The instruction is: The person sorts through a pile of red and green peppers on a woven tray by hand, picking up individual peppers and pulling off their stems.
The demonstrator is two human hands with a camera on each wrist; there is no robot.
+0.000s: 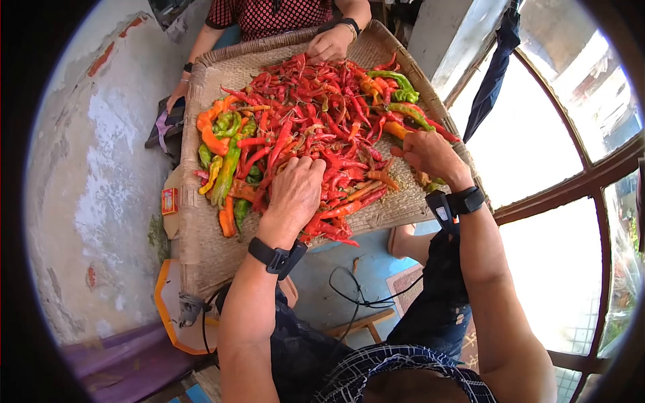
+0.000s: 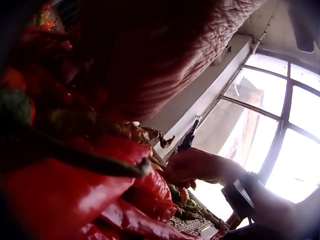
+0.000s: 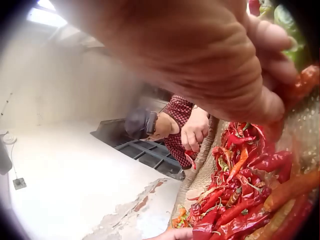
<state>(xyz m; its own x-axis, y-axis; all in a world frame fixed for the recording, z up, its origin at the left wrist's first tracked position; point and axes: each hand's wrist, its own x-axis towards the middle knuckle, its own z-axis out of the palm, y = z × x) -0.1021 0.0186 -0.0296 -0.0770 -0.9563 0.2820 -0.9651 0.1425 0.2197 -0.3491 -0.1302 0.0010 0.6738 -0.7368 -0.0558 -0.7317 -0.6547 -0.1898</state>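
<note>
A large heap of red chili peppers (image 1: pixel 316 107) fills a woven tray (image 1: pixel 208 265). My left hand (image 1: pixel 295 191) rests on the near side of the heap, fingertips bent down among the red peppers; whether they grip one I cannot tell. Over at the tray's right side my right hand (image 1: pixel 433 156) pinches an orange-red pepper (image 3: pixel 304 82) between thumb and fingers. Close by lie a yellow-orange pepper (image 1: pixel 396 130) and green peppers (image 1: pixel 403 86). Left of my left hand is a group of green peppers (image 1: pixel 230 164) with orange ones (image 1: pixel 211 134).
Across the tray sits another person (image 1: pixel 282 20), one hand (image 1: pixel 329 44) at the heap's far edge. A small red box (image 1: pixel 169 201) is beside the tray on the left. A wall (image 1: pixel 101 168) stands left, window frames (image 1: pixel 591 178) right. A black cable (image 1: pixel 363 299) lies below.
</note>
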